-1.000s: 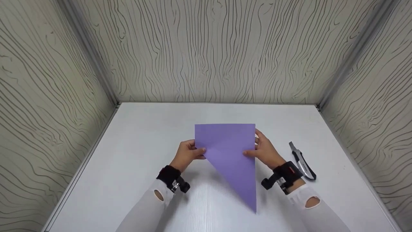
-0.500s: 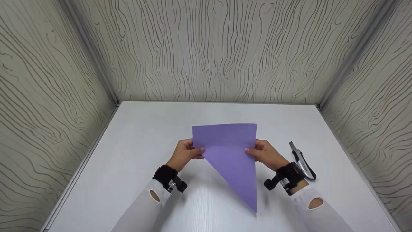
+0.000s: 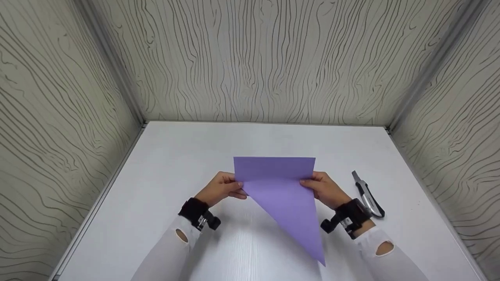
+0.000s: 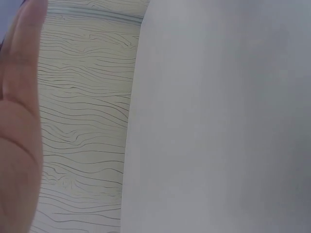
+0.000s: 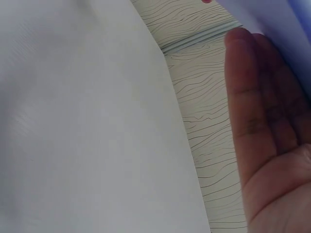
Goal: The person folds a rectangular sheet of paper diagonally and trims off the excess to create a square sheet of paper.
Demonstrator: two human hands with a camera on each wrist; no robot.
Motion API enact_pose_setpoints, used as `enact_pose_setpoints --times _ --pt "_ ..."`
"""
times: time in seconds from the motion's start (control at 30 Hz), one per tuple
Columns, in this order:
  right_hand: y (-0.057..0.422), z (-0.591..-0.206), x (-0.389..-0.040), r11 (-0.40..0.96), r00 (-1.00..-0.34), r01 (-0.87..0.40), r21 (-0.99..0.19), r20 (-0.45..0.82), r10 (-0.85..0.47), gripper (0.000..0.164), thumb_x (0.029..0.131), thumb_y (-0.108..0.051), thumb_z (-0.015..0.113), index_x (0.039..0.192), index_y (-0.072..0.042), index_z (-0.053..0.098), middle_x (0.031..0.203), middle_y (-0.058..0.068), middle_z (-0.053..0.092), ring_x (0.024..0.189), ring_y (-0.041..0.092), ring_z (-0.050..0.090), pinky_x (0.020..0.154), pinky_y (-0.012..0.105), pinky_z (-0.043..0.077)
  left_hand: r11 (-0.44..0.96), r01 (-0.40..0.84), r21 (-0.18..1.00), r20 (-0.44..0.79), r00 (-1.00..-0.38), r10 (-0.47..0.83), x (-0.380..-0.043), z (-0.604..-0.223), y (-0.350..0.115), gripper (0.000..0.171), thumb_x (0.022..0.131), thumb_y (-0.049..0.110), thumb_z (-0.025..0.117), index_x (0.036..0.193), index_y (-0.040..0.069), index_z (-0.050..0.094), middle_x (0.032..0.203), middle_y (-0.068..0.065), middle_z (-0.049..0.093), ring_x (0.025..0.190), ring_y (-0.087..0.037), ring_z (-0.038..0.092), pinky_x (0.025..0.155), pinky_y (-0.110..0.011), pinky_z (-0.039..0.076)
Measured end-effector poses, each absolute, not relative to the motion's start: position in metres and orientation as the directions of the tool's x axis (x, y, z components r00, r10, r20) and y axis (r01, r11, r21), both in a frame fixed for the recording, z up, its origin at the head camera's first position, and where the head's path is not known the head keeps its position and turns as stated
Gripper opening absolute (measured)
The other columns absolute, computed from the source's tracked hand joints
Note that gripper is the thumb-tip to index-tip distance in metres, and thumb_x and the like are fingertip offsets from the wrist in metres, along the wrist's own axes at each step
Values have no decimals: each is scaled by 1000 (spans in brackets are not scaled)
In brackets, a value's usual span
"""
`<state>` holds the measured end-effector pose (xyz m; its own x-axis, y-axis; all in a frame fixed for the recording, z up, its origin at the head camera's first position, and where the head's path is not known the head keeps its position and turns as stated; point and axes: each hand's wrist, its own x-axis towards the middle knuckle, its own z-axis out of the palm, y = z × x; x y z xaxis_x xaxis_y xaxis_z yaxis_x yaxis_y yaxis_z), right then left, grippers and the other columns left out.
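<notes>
A purple sheet of paper (image 3: 279,195) is held up over the white table, its left side slanting down to a point at the lower right. My left hand (image 3: 220,188) pinches its left edge, thumb on the near face and fingers behind. On the opposite edge my right hand (image 3: 328,189) pinches it the same way. Between the hands the paper bends, with a darker band across the top. In the right wrist view the paper (image 5: 277,29) runs past the fingers of my right hand (image 5: 272,126). The left wrist view shows only part of my left hand (image 4: 19,126).
A utility knife (image 3: 368,197) with a grey and black handle lies on the white table (image 3: 175,156), right of my right hand. Walls with a wood-grain pattern (image 3: 250,62) enclose the table at the back and both sides.
My right hand's fingers have shifted down along the paper's edge. The paper's top has come lower and a bend shows across it. Its bottom point has swung to the right.
</notes>
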<state>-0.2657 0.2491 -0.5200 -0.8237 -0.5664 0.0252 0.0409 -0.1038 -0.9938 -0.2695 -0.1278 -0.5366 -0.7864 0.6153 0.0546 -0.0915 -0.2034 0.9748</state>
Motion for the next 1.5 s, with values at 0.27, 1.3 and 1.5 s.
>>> enact_pose_setpoints --times 0.27,1.3,1.5 --pt "246 -522 -262 -141 -838 74 -987 16 -546 44 110 -4 50 122 -31 82 120 -7 81 111 12 76 93 30 63 -213 -88 973 62 -789 611 -269 -540 -129 37 106 -4 51 138 -24 58 102 -2 83 92 -15 82 89 -33 67" --pt "247 -526 -262 -119 -789 -74 -990 131 -601 46 117 -20 40 108 -21 86 110 -9 81 103 8 73 89 27 61 44 63 997 39 -908 416 -269 -534 -118 25 101 16 75 104 -7 82 92 4 82 83 -7 69 72 -21 56" --pt "245 -520 -262 152 -884 -136 -979 51 -464 14 93 0 80 107 4 80 102 -10 80 95 7 72 83 23 60 96 99 990 52 -912 407 -270 -533 -116 18 93 6 83 106 -6 82 81 7 77 76 -7 65 69 -20 54"
